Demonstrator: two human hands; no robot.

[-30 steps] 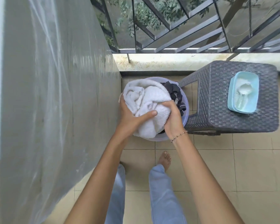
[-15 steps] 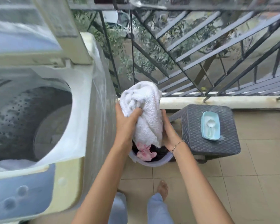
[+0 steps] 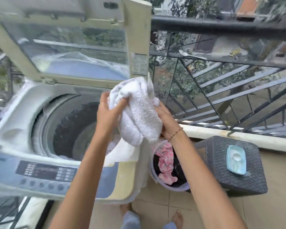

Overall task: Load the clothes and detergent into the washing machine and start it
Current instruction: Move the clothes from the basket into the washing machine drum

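A bunched white towel (image 3: 137, 111) is held in the air over the right rim of the top-loading washing machine (image 3: 15, 116). My left hand (image 3: 108, 113) grips its left side and my right hand (image 3: 166, 119) holds its right side. The machine's lid (image 3: 73, 42) stands raised and the dark drum (image 3: 73, 129) lies uncovered below the towel's left edge. On the floor to the right, a lilac basket (image 3: 155, 176) holds pink and dark clothes (image 3: 165, 161). A light blue detergent tray (image 3: 236, 160) with white powder and a scoop rests on a stool.
The dark woven stool (image 3: 234, 182) stands right of the basket against a low ledge. A metal balcony railing (image 3: 221, 76) runs behind. The machine's control panel (image 3: 45, 171) faces me at the front. My bare feet stand on beige floor tiles (image 3: 155, 205).
Both hands lifted the towel out of the basket and carried it up and left toward the machine's opening. The view swung up, bringing the raised lid and drum into sight.
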